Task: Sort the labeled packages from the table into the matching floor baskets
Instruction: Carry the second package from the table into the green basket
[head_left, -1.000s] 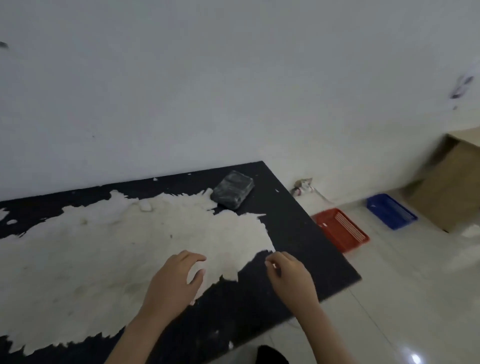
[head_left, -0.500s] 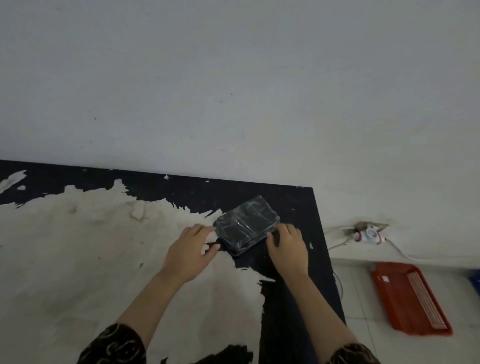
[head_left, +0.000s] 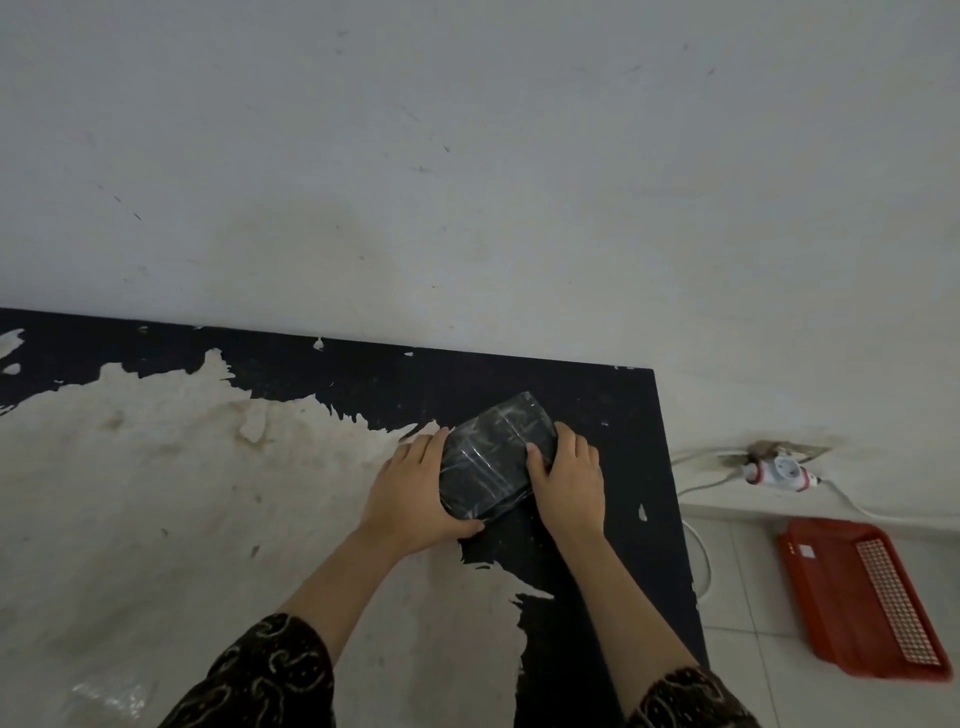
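The left hand (head_left: 415, 493) and right hand (head_left: 569, 488) are clasping the dark wrapped package (head_left: 493, 462) from both sides, near the table's (head_left: 623, 415) far right corner. They are probably gripping it so to lift it and read its label; a red basket (head_left: 831, 597) is sitting on the floor beside the table.

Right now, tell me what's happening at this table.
A person has both hands on a dark plastic-wrapped package near the far right corner of the worn black table. The left hand and right hand clasp its two sides. A red basket sits on the floor to the right.
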